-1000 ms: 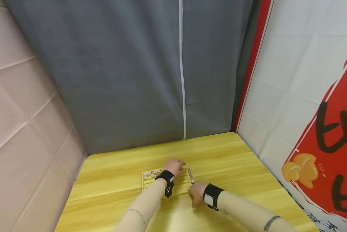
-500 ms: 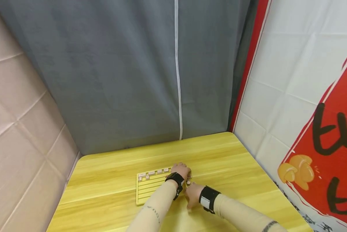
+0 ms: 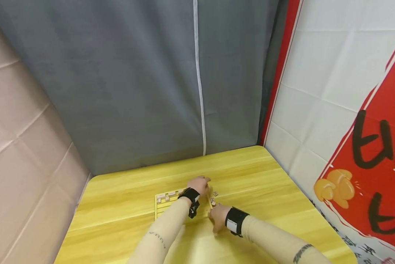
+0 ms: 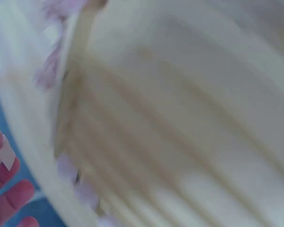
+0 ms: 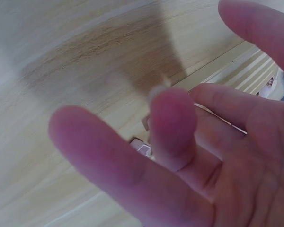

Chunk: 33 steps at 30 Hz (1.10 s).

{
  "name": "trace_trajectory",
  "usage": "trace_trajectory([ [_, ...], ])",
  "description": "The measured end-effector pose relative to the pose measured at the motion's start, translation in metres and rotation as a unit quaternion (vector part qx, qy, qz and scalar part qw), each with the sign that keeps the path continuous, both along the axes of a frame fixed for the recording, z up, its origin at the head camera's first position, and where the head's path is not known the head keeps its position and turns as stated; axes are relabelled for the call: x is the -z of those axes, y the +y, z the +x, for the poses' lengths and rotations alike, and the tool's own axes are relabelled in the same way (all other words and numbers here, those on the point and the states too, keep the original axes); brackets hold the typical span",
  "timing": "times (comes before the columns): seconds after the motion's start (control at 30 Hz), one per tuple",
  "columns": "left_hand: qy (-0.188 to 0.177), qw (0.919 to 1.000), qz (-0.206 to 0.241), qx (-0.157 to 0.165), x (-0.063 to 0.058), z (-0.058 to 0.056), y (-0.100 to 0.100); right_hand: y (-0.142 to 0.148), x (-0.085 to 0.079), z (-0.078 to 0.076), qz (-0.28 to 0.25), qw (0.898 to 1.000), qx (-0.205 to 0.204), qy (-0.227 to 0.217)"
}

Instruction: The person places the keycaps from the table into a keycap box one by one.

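Note:
A yellow slotted board (image 3: 162, 211) lies on the table, with small pale tiles (image 3: 167, 198) along its far rows. My left hand (image 3: 198, 185) is over the board's far right corner and hides part of it. In the left wrist view, its thumb and fingers pinch a small pale tile (image 4: 6, 152) at the left edge. My right hand (image 3: 220, 215) is at the board's near right corner, fingers loosely bent and spread. Beside it is a short line of loose tiles (image 3: 213, 201); one tile (image 5: 143, 148) shows behind its fingers in the right wrist view.
The wood-grain table (image 3: 118, 205) extends around the board on every side. A grey curtain (image 3: 135, 91) hangs behind its far edge. Pale cloth (image 3: 26, 165) stands at the left, and a white and red printed banner (image 3: 316, 110) at the right.
My left hand went right to the line of tiles, then came back left over the board with a tile. The line looks shorter, one tile now apart from it. My right hand has hardly moved.

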<state>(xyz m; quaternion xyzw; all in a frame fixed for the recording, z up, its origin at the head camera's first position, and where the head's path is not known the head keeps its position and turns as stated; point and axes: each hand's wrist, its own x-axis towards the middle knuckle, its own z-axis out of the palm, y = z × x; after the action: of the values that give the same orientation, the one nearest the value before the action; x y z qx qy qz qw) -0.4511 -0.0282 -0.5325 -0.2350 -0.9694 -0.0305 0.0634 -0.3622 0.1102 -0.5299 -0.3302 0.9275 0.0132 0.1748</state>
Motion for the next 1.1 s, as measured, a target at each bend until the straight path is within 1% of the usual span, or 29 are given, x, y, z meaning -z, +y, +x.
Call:
trace_trajectory([
  [0.07, -0.004, 0.9993, 0.036, 0.002, -0.01, 0.002, -0.021, 0.002, -0.001, 0.001, 0.004, 1.0, 0.009, -0.002],
  [0.1, -0.006, 0.9986, 0.052, -0.005, -0.013, 0.005, -0.033, 0.004, -0.001, 0.001, 0.0, 1.0, 0.012, -0.003],
  [0.17, -0.01, 0.9962, 0.082, -0.027, -0.015, 0.012, -0.059, 0.009, 0.0, 0.004, -0.01, 1.0, 0.016, -0.003],
  [0.2, -0.017, 0.9945, 0.092, -0.046, -0.016, 0.017, -0.071, 0.012, 0.0, 0.005, -0.015, 1.0, 0.013, 0.002],
  [0.3, -0.027, 0.9891, 0.1, -0.104, -0.007, 0.03, -0.103, 0.022, 0.001, 0.008, -0.03, 0.999, 0.01, 0.006],
  [0.37, -0.03, 0.987, 0.092, -0.128, 0.001, 0.036, -0.117, 0.03, 0.002, 0.009, -0.038, 0.999, 0.015, 0.005],
  [0.4, -0.033, 0.9867, 0.089, -0.132, 0.004, 0.039, -0.121, 0.034, 0.003, 0.01, -0.041, 0.999, 0.022, 0.001],
  [0.43, -0.036, 0.9873, 0.08, -0.133, 0.008, 0.04, -0.124, 0.037, 0.004, 0.01, -0.044, 0.999, 0.028, -0.002],
  [0.53, -0.042, 0.9885, 0.067, -0.129, 0.014, 0.042, -0.124, 0.046, 0.006, 0.011, -0.054, 0.998, 0.045, -0.004],
  [0.6, -0.043, 0.9889, 0.061, -0.128, 0.016, 0.043, -0.122, 0.048, 0.005, 0.011, -0.061, 0.997, 0.051, -0.003],
  [0.73, -0.036, 0.9873, 0.054, -0.145, 0.018, 0.039, -0.123, 0.045, 0.002, 0.009, -0.074, 0.996, 0.056, 0.006],
  [0.8, -0.035, 0.9868, 0.053, -0.149, 0.022, 0.037, -0.126, 0.042, -0.001, 0.009, -0.069, 0.996, 0.058, 0.011],
  [0.93, -0.036, 0.9863, 0.045, -0.154, 0.03, 0.034, -0.133, 0.038, 0.003, 0.006, -0.048, 0.997, 0.053, 0.012],
  [1.03, -0.041, 0.986, 0.034, -0.158, 0.029, 0.033, -0.133, 0.037, 0.006, 0.003, -0.05, 0.998, 0.048, 0.01],
  [1.1, -0.04, 0.9865, 0.028, -0.156, 0.028, 0.033, -0.132, 0.037, 0.005, 0.003, -0.057, 0.997, 0.049, 0.012],
])
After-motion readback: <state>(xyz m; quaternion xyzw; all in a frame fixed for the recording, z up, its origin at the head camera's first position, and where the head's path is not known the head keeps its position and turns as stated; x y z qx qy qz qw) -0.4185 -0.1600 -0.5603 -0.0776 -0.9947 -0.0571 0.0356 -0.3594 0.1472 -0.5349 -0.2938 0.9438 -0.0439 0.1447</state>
